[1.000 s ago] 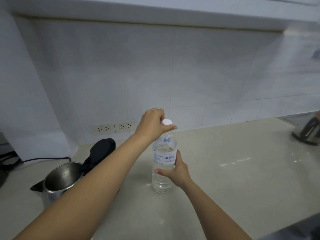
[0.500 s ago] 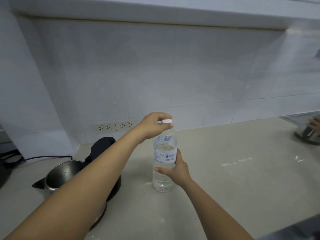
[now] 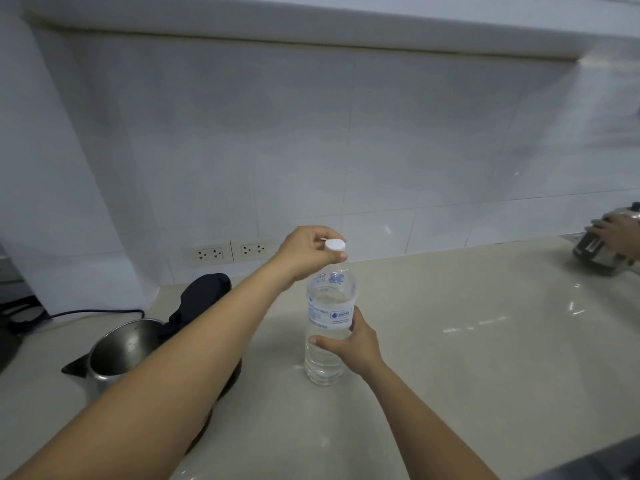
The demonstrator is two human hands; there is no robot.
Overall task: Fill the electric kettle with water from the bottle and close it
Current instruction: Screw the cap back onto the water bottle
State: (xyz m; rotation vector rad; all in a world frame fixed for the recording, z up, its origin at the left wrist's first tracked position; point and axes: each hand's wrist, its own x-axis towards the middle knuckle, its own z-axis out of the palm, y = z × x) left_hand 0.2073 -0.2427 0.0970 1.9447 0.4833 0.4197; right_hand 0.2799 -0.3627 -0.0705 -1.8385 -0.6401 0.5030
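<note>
The clear bottle [image 3: 329, 327] stands upright on the counter [image 3: 467, 358] in front of me, water reaching about to its shoulder. My right hand [image 3: 351, 342] wraps its lower body; my left hand [image 3: 308, 252] pinches the white cap [image 3: 335, 244] at the neck, though I cannot tell whether the cap is seated or off. To the left sits the steel kettle [image 3: 121, 351], its black lid [image 3: 201, 299] tipped back; it looks empty, and my left forearm hides its base. At the right edge, another hand [image 3: 618, 232] rests on a metal pot [image 3: 599, 251], partly cut off.
</note>
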